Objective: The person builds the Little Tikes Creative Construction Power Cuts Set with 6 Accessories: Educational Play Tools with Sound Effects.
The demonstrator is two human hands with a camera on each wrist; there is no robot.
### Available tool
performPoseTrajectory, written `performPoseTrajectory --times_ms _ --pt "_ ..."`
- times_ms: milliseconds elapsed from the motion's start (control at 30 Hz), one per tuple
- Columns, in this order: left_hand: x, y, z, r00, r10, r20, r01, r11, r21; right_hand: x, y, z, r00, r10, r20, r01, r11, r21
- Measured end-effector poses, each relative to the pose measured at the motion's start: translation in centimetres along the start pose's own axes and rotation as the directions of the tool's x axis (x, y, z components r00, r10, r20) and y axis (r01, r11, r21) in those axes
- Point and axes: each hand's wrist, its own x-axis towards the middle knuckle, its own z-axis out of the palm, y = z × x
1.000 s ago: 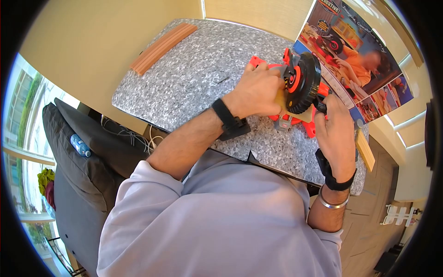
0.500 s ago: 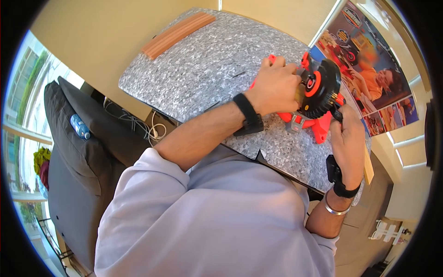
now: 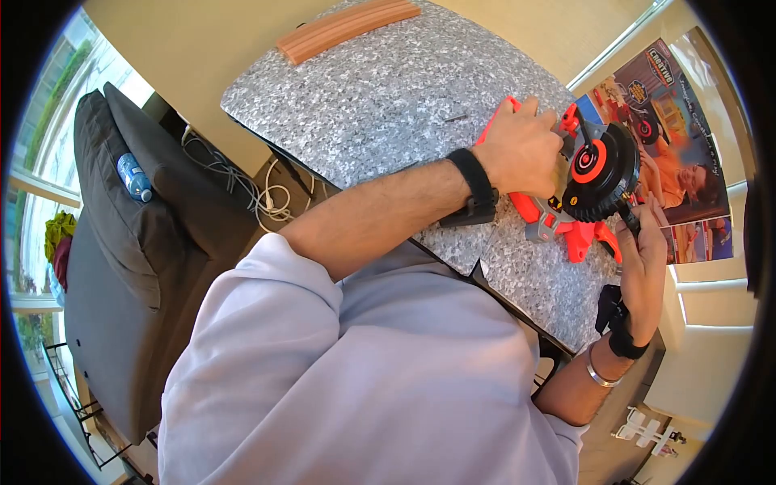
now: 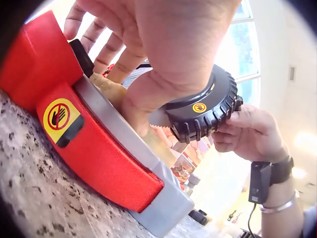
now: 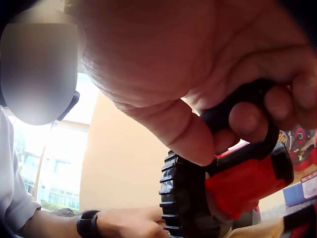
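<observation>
A red, grey and black toy miter saw (image 3: 578, 238) stands at the table's right side, its black, tire-like blade guard (image 3: 598, 184) tilted over the base. My right hand (image 3: 644, 263) grips the saw's black handle (image 5: 225, 113), with fingers curled round it in the right wrist view. My left hand (image 3: 521, 152) is at the saw's base on the left. In the left wrist view, its thumb and fingers hold a tan wood piece (image 4: 111, 89) against the grey bed. Beside the thumb, the toothed grey blade (image 4: 159, 118) shows under the guard.
Reddish-brown grooved wood strips (image 3: 347, 31) lie at the table's far left edge. A printed box (image 3: 671, 137) stands behind the saw. Left of the table (image 3: 388, 97) are dark cushions (image 3: 129, 218) with a plastic bottle (image 3: 134, 177) and loose white cables (image 3: 271, 202).
The head view has shifted, so the table and saw appear farther right. The guard leans more toward the camera, and the right hand on the handle is lower. The left hand stays at the base.
</observation>
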Motion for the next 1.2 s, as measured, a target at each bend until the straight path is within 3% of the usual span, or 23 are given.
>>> performPoseTrajectory --times_ms 167,300,367,600,700,867,900,1000,1133,1200 --pt "0.0 0.0 0.0 1.0 -0.014 0.027 0.015 1.0 -0.015 -0.7 -0.4 0.1 0.993 0.097 0.066 -0.101 0.992 0.076" --pt "0.0 0.0 -0.2 0.998 -0.023 0.054 0.025 0.999 -0.026 -1.1 -0.1 0.5 1.0 0.009 0.026 -0.011 0.997 0.075" --pt "-0.1 -0.1 0.0 0.999 -0.003 0.048 0.004 1.0 -0.023 -1.1 -0.6 0.0 0.991 0.092 0.096 -0.103 0.988 0.116" --pt "0.1 0.1 0.3 0.997 0.014 0.071 -0.012 1.0 -0.029 -1.3 -0.4 0.0 0.995 0.083 0.062 -0.088 0.993 0.075" --pt "0.1 0.1 0.4 0.996 0.024 0.081 -0.021 0.999 -0.031 -0.9 -0.5 -0.6 0.998 -0.009 0.059 0.001 0.993 0.122" --pt "0.2 0.2 0.6 0.998 0.024 0.061 -0.02 0.998 -0.053 -1.3 -0.7 -0.1 0.991 0.062 0.118 -0.059 0.998 -0.032" --pt "0.1 0.2 0.5 0.998 0.021 0.067 -0.019 0.999 -0.041 -1.4 -0.3 0.6 0.999 -0.004 0.054 0.003 1.0 0.029" --pt "0.0 0.1 1.0 0.998 0.037 0.054 -0.035 0.998 -0.05 -1.3 -0.5 0.8 0.999 -0.024 0.048 0.022 0.999 0.027" --pt "0.2 0.0 0.7 0.992 0.113 0.047 -0.108 0.99 -0.093 -1.6 -0.7 0.8 0.998 0.037 0.054 -0.036 0.999 -0.012" --pt "0.4 0.1 0.7 0.991 0.114 0.065 -0.107 0.988 -0.107 -1.7 -0.9 1.1 0.996 -0.078 -0.035 0.079 0.997 0.01"
